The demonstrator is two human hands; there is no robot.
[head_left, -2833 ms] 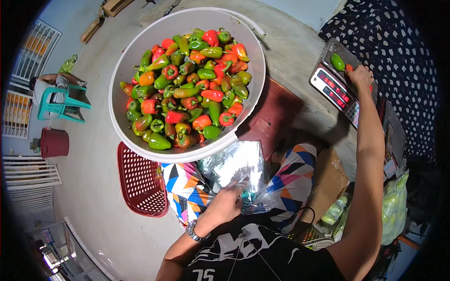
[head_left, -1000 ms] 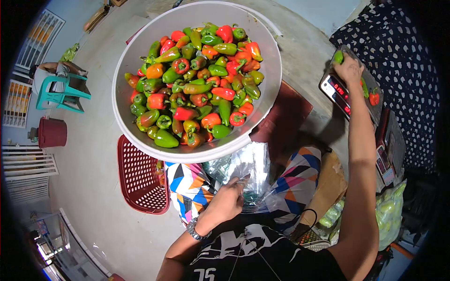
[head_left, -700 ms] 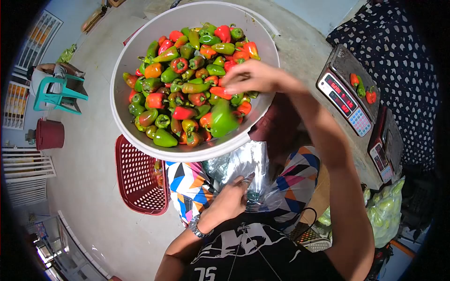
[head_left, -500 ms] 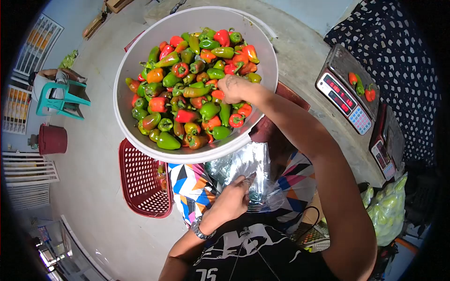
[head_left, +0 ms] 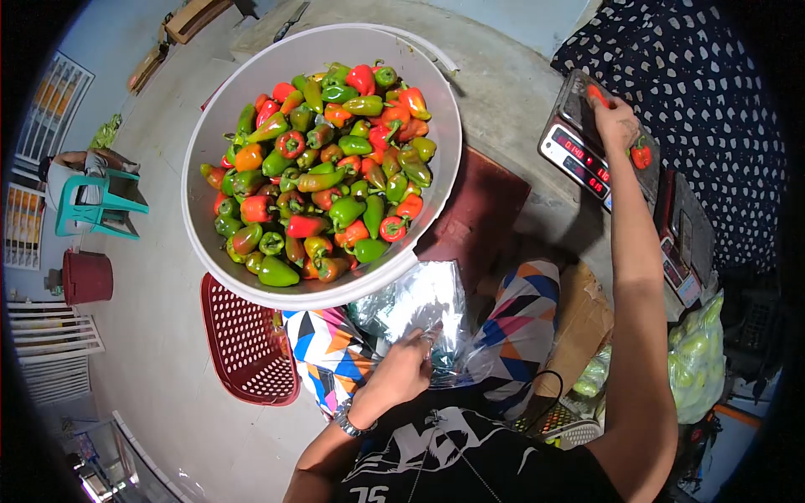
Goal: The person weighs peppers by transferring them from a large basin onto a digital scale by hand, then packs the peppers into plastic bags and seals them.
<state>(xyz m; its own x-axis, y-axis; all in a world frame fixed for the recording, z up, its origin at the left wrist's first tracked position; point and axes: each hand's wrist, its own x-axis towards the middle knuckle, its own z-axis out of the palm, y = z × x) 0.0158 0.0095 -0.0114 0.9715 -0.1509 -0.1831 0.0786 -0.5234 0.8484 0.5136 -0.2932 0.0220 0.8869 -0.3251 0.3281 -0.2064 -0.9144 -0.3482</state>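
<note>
My right hand (head_left: 616, 124) is over the plate of the digital scale (head_left: 584, 102), its fingers closed on a red pepper (head_left: 597, 94). Another red pepper (head_left: 641, 157) lies on the plate just below that hand, and the red digits on the display are lit. My left hand (head_left: 404, 367), with a metal watch on the wrist, is in my lap with its fingers closed on clear plastic bags (head_left: 440, 298). In front of me a large white tub (head_left: 199, 243) holds many red, green and orange peppers (head_left: 289, 144).
A red perforated basket (head_left: 239, 335) is on the floor left of my legs. A second scale (head_left: 681, 268) stands beside the first. Bags of green produce (head_left: 696, 360) are at the right. A person sits on a teal chair (head_left: 96, 201) at far left, near a dark red bucket (head_left: 87, 277).
My right hand has moved from the peppers in the tub over to the scale at the right and grips a red pepper there. My left hand has stayed on the plastic bags.
</note>
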